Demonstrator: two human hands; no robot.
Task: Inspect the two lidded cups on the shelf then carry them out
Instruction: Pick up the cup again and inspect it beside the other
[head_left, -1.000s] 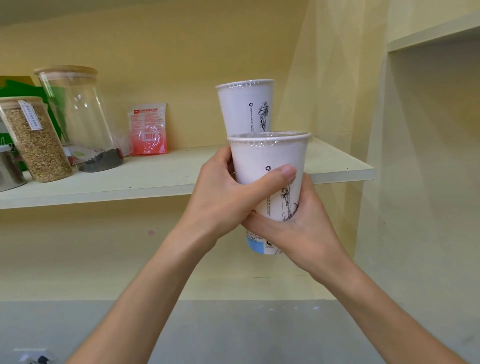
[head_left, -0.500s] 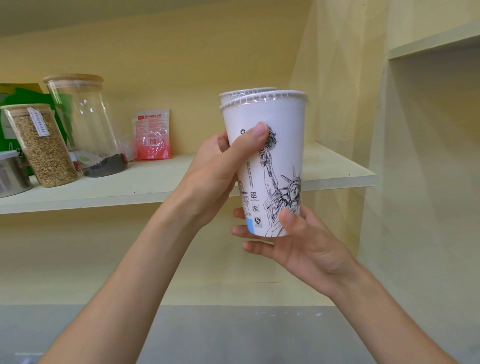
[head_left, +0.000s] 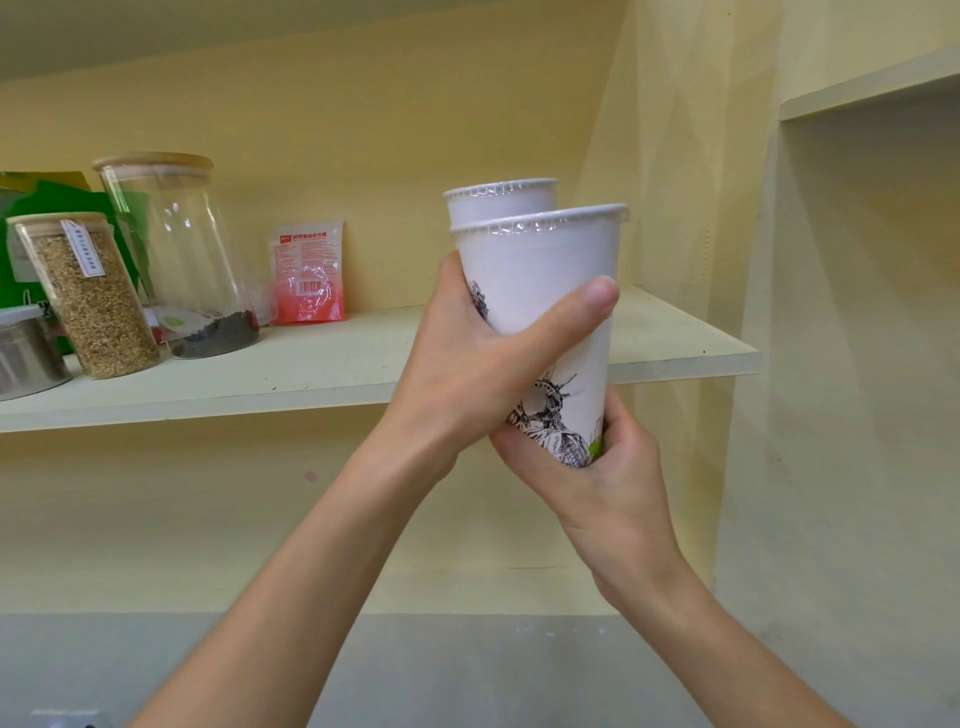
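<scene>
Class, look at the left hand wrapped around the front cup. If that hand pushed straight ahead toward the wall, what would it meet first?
Probably the second cup, standing on the shelf just behind the held cup. The left hand has its grip on the front cup; depth between the cups is unclear.

On the shelf board (head_left: 322, 374) we see a tall clear jar (head_left: 176, 254) with dark leaves at its bottom, a grain-filled jar (head_left: 91, 296) beside it, a metal tin (head_left: 26, 348) at the left edge, a green bag (head_left: 57, 200) behind them, and a red-and-white packet (head_left: 309, 273) leaning against the yellow wall (head_left: 363, 130).
</scene>
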